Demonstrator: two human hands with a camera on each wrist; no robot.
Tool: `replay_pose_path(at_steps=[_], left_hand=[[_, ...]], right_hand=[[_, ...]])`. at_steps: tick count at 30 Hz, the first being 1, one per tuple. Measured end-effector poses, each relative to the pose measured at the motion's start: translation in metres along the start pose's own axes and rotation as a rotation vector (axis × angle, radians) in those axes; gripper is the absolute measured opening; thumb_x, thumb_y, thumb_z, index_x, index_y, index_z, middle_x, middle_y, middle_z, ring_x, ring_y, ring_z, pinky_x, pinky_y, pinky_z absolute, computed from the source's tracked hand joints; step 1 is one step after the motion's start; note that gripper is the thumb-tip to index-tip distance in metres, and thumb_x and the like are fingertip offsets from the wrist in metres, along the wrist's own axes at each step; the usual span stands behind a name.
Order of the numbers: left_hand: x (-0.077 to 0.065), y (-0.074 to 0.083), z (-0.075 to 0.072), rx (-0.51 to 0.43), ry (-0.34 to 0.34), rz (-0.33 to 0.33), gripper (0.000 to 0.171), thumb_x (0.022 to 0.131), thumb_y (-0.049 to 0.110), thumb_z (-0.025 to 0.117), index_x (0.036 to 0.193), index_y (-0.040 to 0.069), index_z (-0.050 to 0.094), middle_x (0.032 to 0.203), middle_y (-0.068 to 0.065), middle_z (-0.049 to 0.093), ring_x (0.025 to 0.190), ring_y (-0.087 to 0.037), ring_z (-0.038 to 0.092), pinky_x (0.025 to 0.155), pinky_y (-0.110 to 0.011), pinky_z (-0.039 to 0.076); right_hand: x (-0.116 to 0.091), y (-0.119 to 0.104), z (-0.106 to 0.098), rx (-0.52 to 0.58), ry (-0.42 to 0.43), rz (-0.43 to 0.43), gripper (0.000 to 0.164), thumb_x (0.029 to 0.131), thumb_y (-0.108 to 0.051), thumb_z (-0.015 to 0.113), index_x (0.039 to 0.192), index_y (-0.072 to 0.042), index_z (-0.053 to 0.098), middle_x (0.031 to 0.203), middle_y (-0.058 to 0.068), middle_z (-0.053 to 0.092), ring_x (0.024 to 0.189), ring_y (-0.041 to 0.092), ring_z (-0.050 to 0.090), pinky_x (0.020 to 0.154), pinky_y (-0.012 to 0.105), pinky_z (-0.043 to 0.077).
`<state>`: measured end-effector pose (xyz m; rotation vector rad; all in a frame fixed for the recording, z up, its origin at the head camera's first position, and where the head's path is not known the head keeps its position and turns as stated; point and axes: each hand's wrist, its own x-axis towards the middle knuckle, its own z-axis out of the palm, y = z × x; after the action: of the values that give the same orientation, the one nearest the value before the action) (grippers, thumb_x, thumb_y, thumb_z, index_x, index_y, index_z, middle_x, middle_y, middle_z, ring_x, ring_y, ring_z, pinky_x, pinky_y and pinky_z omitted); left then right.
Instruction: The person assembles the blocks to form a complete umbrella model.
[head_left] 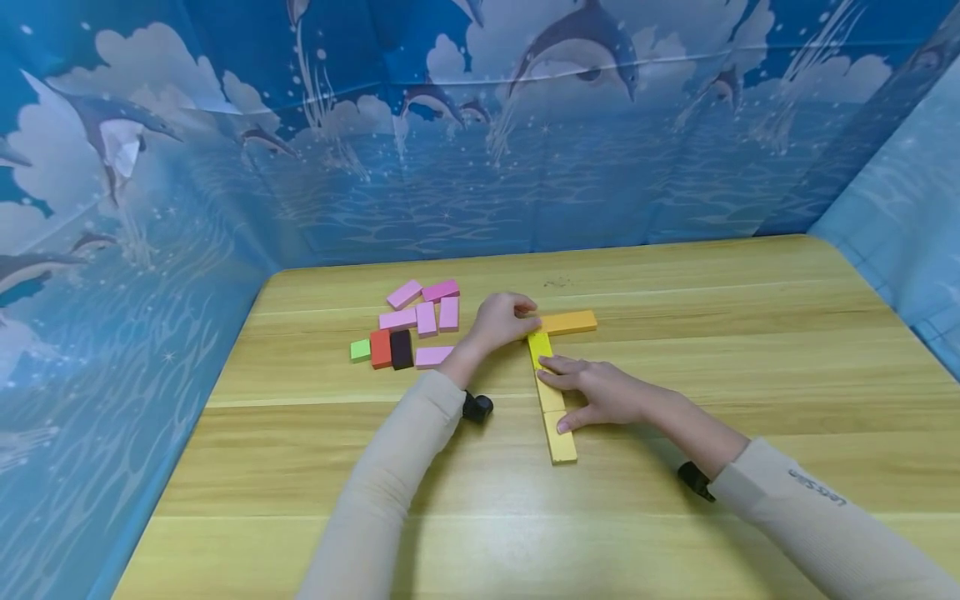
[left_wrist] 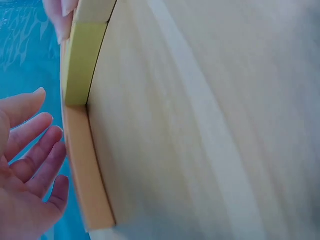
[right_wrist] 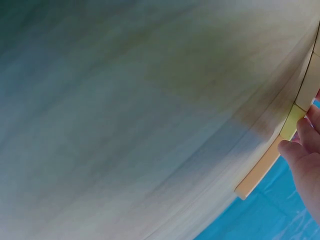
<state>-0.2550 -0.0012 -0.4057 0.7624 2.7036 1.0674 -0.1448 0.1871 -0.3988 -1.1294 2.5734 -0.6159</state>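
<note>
In the head view, a yellow block (head_left: pixel 538 342) and two cream blocks, one (head_left: pixel 552 401) behind the other (head_left: pixel 561 448), lie end to end in a line. An orange block (head_left: pixel 570 322) lies crosswise at the far end, pointing right. My left hand (head_left: pixel 501 320) is beside the corner where orange and yellow meet; the left wrist view shows its fingers (left_wrist: pixel 31 167) loosely bent, with nothing between them. My right hand (head_left: pixel 609 392) reaches over the line from the right. Its fingertips rest on the yellow block and the cream block behind; its thumb is on the nearer cream block.
Left of the line lie several pink blocks (head_left: pixel 426 319), a black block (head_left: pixel 401 349), a red block (head_left: pixel 381 349) and a small green block (head_left: pixel 360 350). Blue dolphin-print cloth (head_left: pixel 450 200) hangs along the back and sides of the wooden table (head_left: pixel 247 483).
</note>
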Motion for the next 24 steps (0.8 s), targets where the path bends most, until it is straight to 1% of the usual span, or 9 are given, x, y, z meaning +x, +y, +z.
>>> replay_pose_path(at_steps=[5,11,14,18,21,24], left_hand=[[-0.005,-0.001,-0.009,-0.003,0.014,-0.019,0.032,0.087,0.021,0.066,0.114,0.004,0.066,0.113,-0.009,0.065,0.102,-0.019,0.059,0.086,-0.029,0.046],[-0.011,-0.006,-0.019,-0.003,0.028,-0.025,0.032,0.088,0.021,0.065,0.115,0.003,0.066,0.114,-0.009,0.064,0.103,-0.021,0.058,0.088,-0.031,0.045],[-0.015,-0.008,-0.023,-0.011,0.03,-0.036,0.032,0.089,0.022,0.065,0.115,0.004,0.066,0.115,-0.009,0.064,0.104,-0.021,0.058,0.089,-0.032,0.045],[-0.021,-0.008,-0.028,-0.032,0.032,-0.051,0.033,0.089,0.022,0.065,0.116,0.004,0.065,0.115,-0.01,0.063,0.105,-0.022,0.058,0.089,-0.033,0.045],[-0.026,-0.008,-0.031,-0.045,0.032,-0.049,0.032,0.088,0.021,0.065,0.115,0.003,0.065,0.115,-0.01,0.063,0.106,-0.023,0.057,0.089,-0.034,0.045],[-0.031,-0.009,-0.033,-0.041,0.041,-0.033,0.032,0.088,0.02,0.065,0.115,0.003,0.065,0.116,-0.01,0.063,0.106,-0.024,0.058,0.089,-0.035,0.045]], right_hand=[[0.0,-0.001,0.0,0.005,-0.009,0.016,0.08,0.078,-0.043,0.071,0.138,0.002,0.041,0.147,0.019,0.031,0.134,0.036,0.029,0.102,0.05,0.031],[0.001,0.0,0.001,0.001,-0.004,0.008,0.08,0.079,-0.044,0.069,0.137,0.002,0.042,0.146,0.02,0.031,0.133,0.038,0.03,0.101,0.051,0.032],[0.001,0.0,0.001,-0.011,0.002,-0.003,0.08,0.079,-0.046,0.068,0.137,0.003,0.042,0.145,0.022,0.032,0.132,0.04,0.031,0.1,0.052,0.033],[0.001,0.0,0.001,-0.002,-0.004,0.012,0.08,0.079,-0.046,0.068,0.138,0.002,0.042,0.146,0.02,0.031,0.132,0.039,0.03,0.101,0.051,0.032],[0.002,-0.001,0.0,0.006,-0.016,0.03,0.081,0.079,-0.046,0.069,0.139,0.0,0.041,0.147,0.018,0.031,0.133,0.038,0.029,0.102,0.051,0.032],[0.002,-0.001,-0.001,-0.012,-0.02,0.035,0.081,0.079,-0.048,0.068,0.139,0.0,0.041,0.147,0.018,0.032,0.132,0.04,0.031,0.1,0.052,0.033]])
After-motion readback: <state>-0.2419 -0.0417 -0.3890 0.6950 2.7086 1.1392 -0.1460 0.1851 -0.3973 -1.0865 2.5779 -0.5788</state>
